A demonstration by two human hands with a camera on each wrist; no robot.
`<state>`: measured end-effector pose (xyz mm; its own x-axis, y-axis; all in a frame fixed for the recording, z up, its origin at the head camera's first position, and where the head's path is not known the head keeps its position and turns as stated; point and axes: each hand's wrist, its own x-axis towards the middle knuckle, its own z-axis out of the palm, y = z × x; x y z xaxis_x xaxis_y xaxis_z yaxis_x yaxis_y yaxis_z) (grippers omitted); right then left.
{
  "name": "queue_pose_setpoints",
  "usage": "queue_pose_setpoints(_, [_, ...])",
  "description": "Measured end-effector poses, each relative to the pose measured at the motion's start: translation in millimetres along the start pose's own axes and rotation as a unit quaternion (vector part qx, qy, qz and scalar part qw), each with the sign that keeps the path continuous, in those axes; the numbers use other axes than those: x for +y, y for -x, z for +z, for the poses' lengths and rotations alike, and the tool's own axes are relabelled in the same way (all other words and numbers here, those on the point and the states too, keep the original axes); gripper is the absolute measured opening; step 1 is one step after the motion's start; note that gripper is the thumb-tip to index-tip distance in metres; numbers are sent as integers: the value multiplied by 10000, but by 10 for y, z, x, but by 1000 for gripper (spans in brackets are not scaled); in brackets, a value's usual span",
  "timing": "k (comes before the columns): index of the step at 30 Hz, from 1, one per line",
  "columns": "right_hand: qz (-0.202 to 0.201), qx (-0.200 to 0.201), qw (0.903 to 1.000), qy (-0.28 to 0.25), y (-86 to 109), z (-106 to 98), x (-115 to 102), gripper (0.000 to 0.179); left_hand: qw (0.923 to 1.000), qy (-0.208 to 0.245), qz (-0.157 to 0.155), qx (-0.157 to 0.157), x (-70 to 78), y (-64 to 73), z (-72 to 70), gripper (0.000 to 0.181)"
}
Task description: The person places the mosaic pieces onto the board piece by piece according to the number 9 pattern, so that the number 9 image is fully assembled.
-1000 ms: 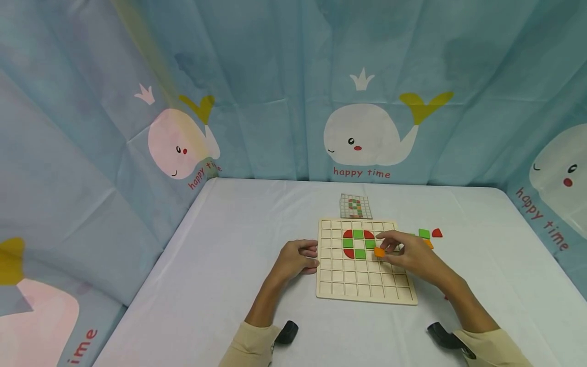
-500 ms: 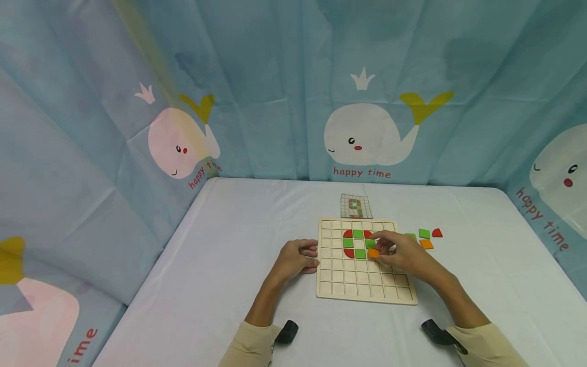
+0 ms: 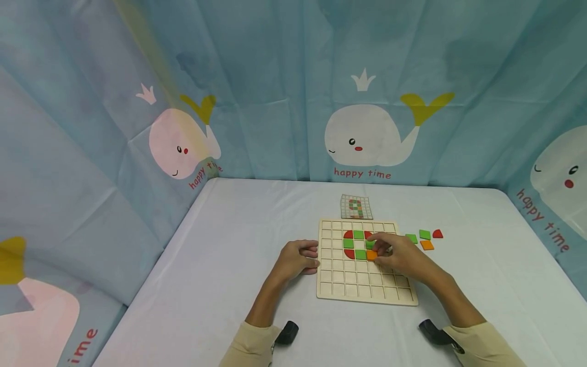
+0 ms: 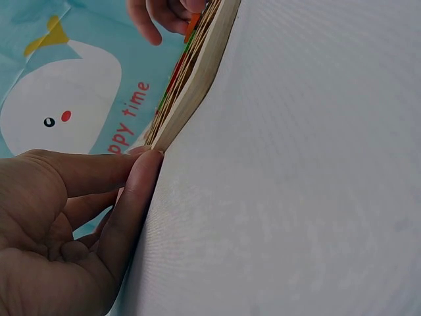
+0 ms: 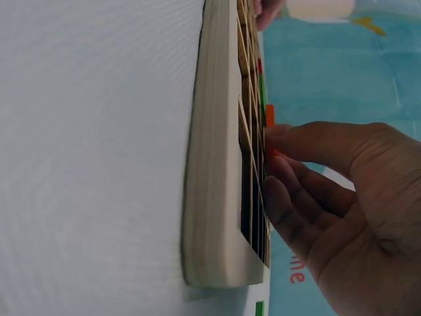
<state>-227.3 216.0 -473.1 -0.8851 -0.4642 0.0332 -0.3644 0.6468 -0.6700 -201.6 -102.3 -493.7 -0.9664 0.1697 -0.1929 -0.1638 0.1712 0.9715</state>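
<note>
A square wooden grid board [image 3: 348, 278] lies on the white table. Red, green and orange tiles form a ring in its upper middle. My right hand [image 3: 401, 255] pinches an orange square tile [image 3: 371, 255] at the ring's lower right corner; in the right wrist view this orange tile [image 5: 270, 115] stands slightly proud of the board, thumb against it. Fingers partly cover the green tile [image 3: 369, 244] above. My left hand [image 3: 293, 259] touches the board's left edge, thumb and forefinger spaced along it. In the left wrist view, the left fingertips meet the wooden edge [image 4: 191, 92].
Behind the board lies a pattern card [image 3: 356, 207] showing a small coloured grid. Loose tiles lie right of the board: green squares [image 3: 425, 234], a red rounded piece [image 3: 437, 234] and an orange piece [image 3: 427, 245]. A whale-printed curtain [image 3: 284, 137] hangs behind the table.
My right hand has moved slightly left, bringing the orange tile from the ring's right side into its lower right corner. The left hand has stayed at the board's edge.
</note>
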Motion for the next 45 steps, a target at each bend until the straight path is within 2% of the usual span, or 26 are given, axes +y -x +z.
queue_pose_setpoints(20, [-90,79,9998,147,6,6,10,41,10000,18,-29,11,0,-6,2,57])
queue_pose_setpoints(25, [-201,-64,9994,259,15,-1,-1,40,10000,34,-30,17,-7,-16,0,57])
queue_pose_setpoints(29, [-111,-175,9992,335,9,2,-14,41,10000,30,-35,13,-14,-18,-2,57])
queue_pose_setpoints(45, [-148,36,9995,270,29,-48,42,37,10000,12,23,9,-16,-21,-1,57])
